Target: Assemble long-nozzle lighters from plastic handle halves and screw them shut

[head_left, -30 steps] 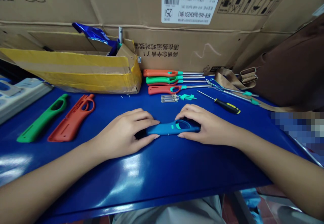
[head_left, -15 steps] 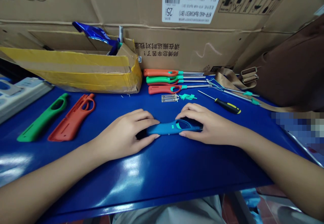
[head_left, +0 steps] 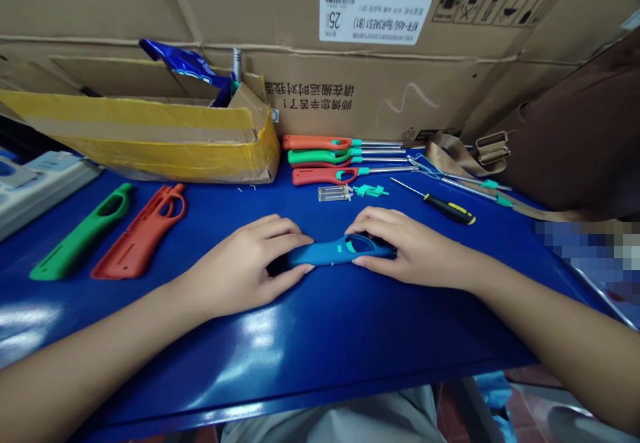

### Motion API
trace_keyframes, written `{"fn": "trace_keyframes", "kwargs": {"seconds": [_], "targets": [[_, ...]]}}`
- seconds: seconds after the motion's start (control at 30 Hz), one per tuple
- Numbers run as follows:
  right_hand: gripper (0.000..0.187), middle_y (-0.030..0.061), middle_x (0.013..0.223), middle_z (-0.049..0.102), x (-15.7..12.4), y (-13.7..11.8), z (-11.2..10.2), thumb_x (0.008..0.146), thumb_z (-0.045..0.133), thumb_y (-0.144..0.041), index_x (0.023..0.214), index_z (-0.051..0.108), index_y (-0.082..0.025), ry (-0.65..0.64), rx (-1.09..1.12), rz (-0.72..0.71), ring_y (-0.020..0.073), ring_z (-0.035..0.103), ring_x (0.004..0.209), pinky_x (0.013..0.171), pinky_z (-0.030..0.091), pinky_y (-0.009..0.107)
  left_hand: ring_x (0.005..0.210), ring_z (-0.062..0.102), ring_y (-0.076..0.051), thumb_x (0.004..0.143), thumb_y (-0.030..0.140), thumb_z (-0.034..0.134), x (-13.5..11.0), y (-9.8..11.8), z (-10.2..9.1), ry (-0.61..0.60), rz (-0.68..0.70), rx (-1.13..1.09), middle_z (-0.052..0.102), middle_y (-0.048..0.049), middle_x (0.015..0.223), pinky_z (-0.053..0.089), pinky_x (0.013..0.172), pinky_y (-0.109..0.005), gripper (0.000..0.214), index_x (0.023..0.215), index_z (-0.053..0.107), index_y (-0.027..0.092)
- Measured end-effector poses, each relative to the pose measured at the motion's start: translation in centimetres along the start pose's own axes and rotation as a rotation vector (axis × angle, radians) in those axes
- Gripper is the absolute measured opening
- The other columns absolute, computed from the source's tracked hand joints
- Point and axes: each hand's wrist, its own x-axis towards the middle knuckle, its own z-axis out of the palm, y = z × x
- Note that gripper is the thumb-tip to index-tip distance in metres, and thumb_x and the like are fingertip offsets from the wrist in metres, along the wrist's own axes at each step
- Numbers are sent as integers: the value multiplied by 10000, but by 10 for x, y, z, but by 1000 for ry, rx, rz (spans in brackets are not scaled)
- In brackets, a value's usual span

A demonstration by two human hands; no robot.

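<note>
A blue lighter handle [head_left: 327, 253] with a turquoise trigger lies low over the table, gripped at both ends. My left hand [head_left: 257, 256] pinches its left end between thumb and fingers. Around the trigger-loop end, my right hand [head_left: 400, 246] is closed, hiding the tip. Behind the hands rest a clear fuel tank [head_left: 335, 193], turquoise small parts [head_left: 370, 191] and a black-and-yellow screwdriver [head_left: 450, 209]. Long-necked lighters in orange [head_left: 315, 142], green [head_left: 313, 157] and red [head_left: 320, 175] lie side by side farther back.
On the left are a green handle shell [head_left: 85, 233] and a red handle shell [head_left: 140, 236]. A yellow-taped carton [head_left: 200, 156] stands behind them, against a large cardboard box [head_left: 240, 3]. Metal lighter tubes [head_left: 470, 188] and a brown strap [head_left: 450, 159] lie at the right on the blue table [head_left: 350, 336].
Both hands keep their hold on the blue lighter handle. The view has shifted very slightly; nothing else has visibly moved.
</note>
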Motion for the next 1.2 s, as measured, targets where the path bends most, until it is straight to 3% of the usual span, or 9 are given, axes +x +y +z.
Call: {"fn": "trace_keyframes", "kwargs": {"seconds": [0.4, 0.73, 0.87, 1.0, 1.2], "targets": [[311, 84, 1216, 647, 1, 2, -1, 962, 656, -380, 1233, 622, -231, -7, -72, -3, 238, 615, 1105, 952, 448, 415, 985, 653, -212, 977, 295, 633, -2, 0, -1, -4, -2, -1, 706, -88, 1081, 561, 883, -352, 267, 1199, 693, 159], [285, 76, 1155, 642, -1, 0, 1, 934, 694, -320, 1201, 648, -233, 45, 17, 5, 203, 644, 983, 857, 534, 355, 991, 669, -228, 989, 343, 613, -2, 1, -2, -17, -21, 42, 704, -97, 1098, 586, 873, -364, 292, 1211, 714, 183], [329, 117, 1225, 638, -2, -3, 2, 981, 627, -346, 1274, 632, -194, 24, -164, -37, 258, 648, 1064, 915, 546, 428, 955, 679, -258, 1002, 328, 586, -3, 5, -2, -62, 33, 212, 710, -115, 1088, 597, 848, -411, 308, 1216, 715, 147], [356, 151, 1262, 623, -3, -8, 3, 1004, 553, -321, 1312, 620, -155, -47, -326, -64, 286, 678, 1014, 846, 587, 453, 910, 696, -300, 971, 260, 606, -4, 11, -2, -61, 111, 340, 729, -139, 1025, 612, 836, -470, 307, 1187, 718, 74], [357, 130, 1247, 618, -3, -6, 3, 1049, 463, -329, 1328, 620, -171, -54, -271, -67, 250, 694, 984, 846, 600, 418, 869, 715, -284, 1016, 279, 560, -4, 8, 0, 2, 145, 329, 739, -140, 1004, 623, 768, -441, 338, 1234, 692, 57]]}}
